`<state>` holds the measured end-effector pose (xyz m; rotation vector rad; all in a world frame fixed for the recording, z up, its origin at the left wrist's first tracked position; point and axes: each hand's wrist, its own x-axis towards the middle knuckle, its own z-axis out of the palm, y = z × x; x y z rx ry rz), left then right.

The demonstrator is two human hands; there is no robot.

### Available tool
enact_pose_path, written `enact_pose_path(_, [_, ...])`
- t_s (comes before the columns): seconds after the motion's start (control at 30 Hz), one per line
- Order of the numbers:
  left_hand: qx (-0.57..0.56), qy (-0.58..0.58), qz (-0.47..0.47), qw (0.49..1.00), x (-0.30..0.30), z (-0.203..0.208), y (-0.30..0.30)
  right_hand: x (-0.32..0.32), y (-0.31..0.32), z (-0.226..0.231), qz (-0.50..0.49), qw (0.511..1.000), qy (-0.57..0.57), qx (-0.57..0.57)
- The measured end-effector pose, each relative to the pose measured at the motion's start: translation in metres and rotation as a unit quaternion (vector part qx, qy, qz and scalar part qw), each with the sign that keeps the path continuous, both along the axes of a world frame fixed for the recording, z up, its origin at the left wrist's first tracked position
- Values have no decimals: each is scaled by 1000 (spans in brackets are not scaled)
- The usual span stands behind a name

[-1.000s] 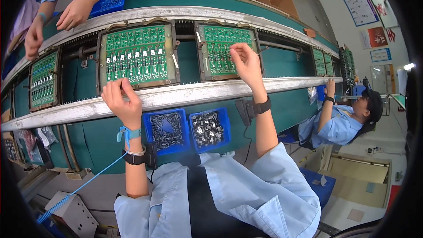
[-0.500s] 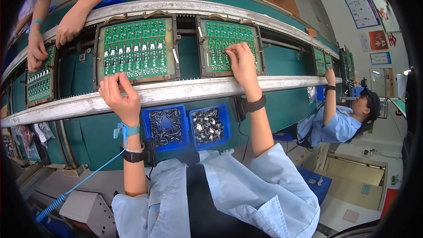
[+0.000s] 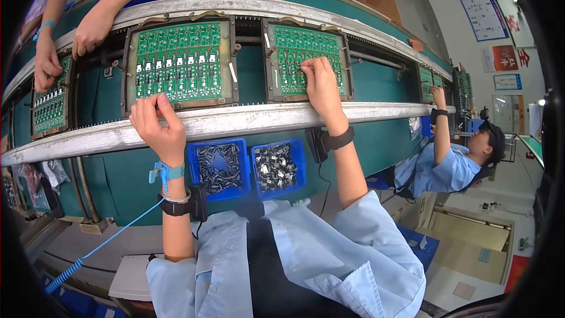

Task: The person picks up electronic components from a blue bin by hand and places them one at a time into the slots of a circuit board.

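Note:
My right hand (image 3: 323,89) reaches over the right-hand circuit board panel (image 3: 303,38), its thumb and forefinger pinched together at the middle rows. Whatever is in that pinch is too small to make out. My left hand (image 3: 159,122) is curled above the near metal rail, just below the lower edge of the left-hand circuit board panel (image 3: 179,35). Its fingers are bent in with the thumb beside them, hiding anything they may hold. White and black parts stand in a row across the left-hand panel. Both panels sit in dark frames.
Near me lie two blue bins, one of dark small parts (image 3: 219,168) and one of black-and-silver parts (image 3: 276,168). The near rail (image 3: 235,119) runs across. Another person's hands (image 3: 91,32) work at a panel on the left; a seated co-worker (image 3: 450,162) reaches the line on the right.
My hands hold nearly the same poses at the panels. The view has shifted slightly. At the right, the co-worker's hand has shifted a little.

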<state>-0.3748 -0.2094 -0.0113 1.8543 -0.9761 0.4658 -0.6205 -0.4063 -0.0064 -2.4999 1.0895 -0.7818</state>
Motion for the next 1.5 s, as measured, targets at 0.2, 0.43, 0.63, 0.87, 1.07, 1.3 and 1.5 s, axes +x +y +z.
enact_pose_path(0.2, [6, 3, 2, 1000, -1, 0, 0, 2, 0, 3, 16, 1000, 0, 16])
enact_pose_path(0.43, [1, -7, 5, 1000, -2, 0, -1, 2, 2, 3, 1, 1000, 18, -11])
enact_pose_path(0.63, [0, -6, 7, 1000, -2, 0, -1, 3, 2, 10, 26, 996, 59, -67])
enact_pose_path(0.87, [-1, -9, 10, 1000, -3, -1, -2, -1, -3, 15, 71, 993, 63, -66])
enact_pose_path(1.07, [-9, 2, 4, 1000, -3, -3, -2, 0, -1, 11, 60, 985, 102, -124])
enact_pose_path(1.3, [-14, 7, 5, 1000, -4, -2, -3, -1, -3, 13, 79, 984, 93, -133])
enact_pose_path(1.5, [-11, -4, 9, 1000, -6, 0, -4, 1, -1, 17, 46, 995, 40, -76])
